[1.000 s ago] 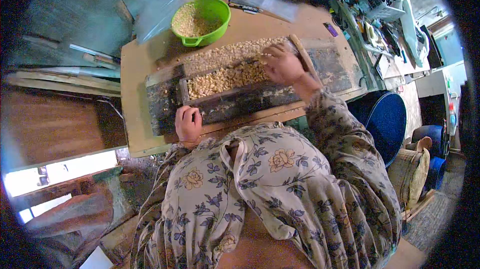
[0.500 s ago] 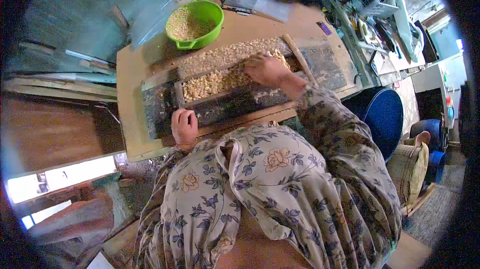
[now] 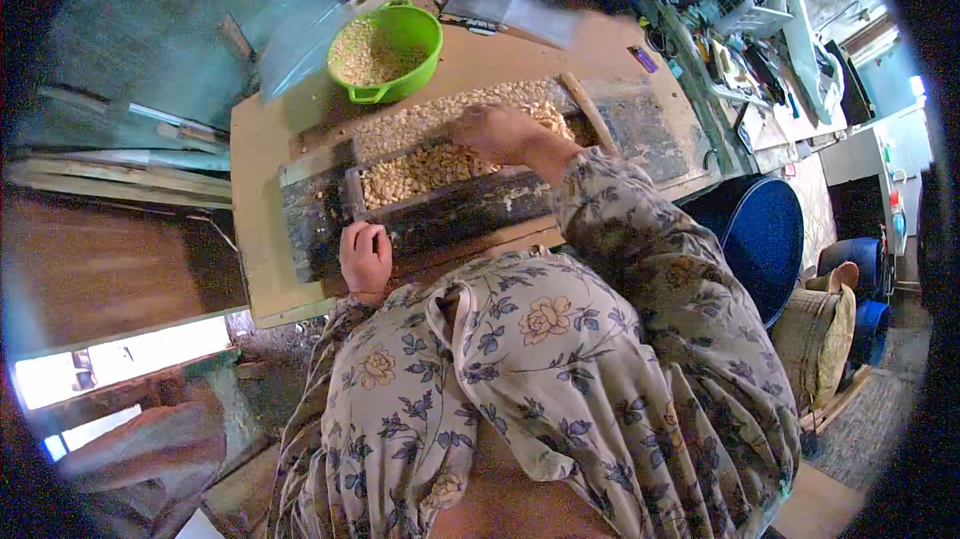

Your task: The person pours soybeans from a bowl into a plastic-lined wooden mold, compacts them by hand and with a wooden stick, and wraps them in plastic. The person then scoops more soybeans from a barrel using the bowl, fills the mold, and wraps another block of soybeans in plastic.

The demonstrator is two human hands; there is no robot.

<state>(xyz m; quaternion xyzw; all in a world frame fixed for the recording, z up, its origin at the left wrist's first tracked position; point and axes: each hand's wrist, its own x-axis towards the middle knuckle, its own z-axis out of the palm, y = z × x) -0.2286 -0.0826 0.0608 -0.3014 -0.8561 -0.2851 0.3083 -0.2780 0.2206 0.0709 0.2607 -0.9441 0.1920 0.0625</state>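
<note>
The biggest thing is the tan table (image 3: 600, 44), and it lies under and all around the wooden tray (image 3: 352, 194). A big blue barrel (image 3: 768, 244) stands off to the right of the tray, past the table's edge. On the table, a long dark board (image 3: 430, 227) runs along the near side of the tray and sticks out past both of its ends.

The tray is long and thin, and it sits a bit slanted, with the left end nearer the person. It has lots of small yellow bits (image 3: 405, 177) in it. A strip of paler bits (image 3: 395, 119) runs along the far side of the tray. A wooden stick (image 3: 587, 111) lies slanted at the right end.

The green bowl (image 3: 412, 34) is behind the tray, toward the left, and has more pale bits inside. A flat clear packet (image 3: 512, 11) lies farther behind the tray than the bowl's near edge.

The right hand (image 3: 490, 133) is over the middle of the tray, down at the bits. Its fingers are bent and close together. The tips look to be in the bits, but they are hard to see, so I cannot tell if they hold any. The left hand (image 3: 366, 257) is on the near side of the tray, by its left end, at the edge of the dark board. Its fingers are curled in, and I cannot tell if they grip the edge.

The smallest is a purple thing (image 3: 643, 60), behind the tray and to the right.
</note>
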